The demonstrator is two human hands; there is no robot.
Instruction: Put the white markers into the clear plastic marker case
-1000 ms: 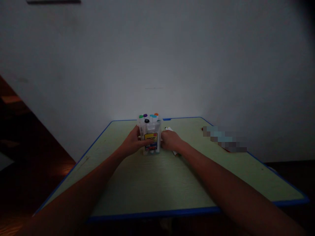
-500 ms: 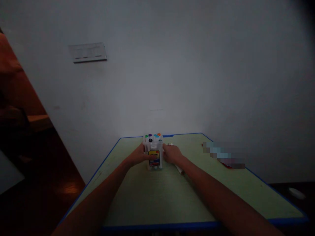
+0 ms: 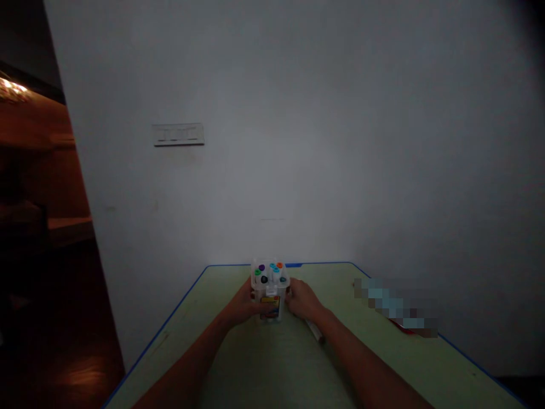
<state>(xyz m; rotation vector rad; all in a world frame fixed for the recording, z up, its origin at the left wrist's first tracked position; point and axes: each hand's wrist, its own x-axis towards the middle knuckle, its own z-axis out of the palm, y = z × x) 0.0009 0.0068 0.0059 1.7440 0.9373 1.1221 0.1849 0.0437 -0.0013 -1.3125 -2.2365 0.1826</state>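
Observation:
A clear plastic box of markers (image 3: 271,291) stands on the table in front of me, with caps of several colours showing at its top and a yellow and dark label on its front. My left hand (image 3: 246,304) is wrapped round the box's left side, its thumb across the label. At the right side, my right hand (image 3: 303,299) is closed against the box, its fingertips partly hidden. A slim white stick-like thing (image 3: 314,330), perhaps a marker, lies under my right hand and wrist; its near end is reddish brown.
The pale green table (image 3: 272,369) has a blue edge and meets a grey wall (image 3: 298,142) at the back. A blurred-out flat item with a red edge (image 3: 404,328) lies on the right. A switch plate (image 3: 179,134) is on the wall; a dim doorway opens at left.
My view has tilted up and levelled, so the table sits lower. The box's top now shows more, and it seems tilted slightly towards me. Both hands stay at its sides.

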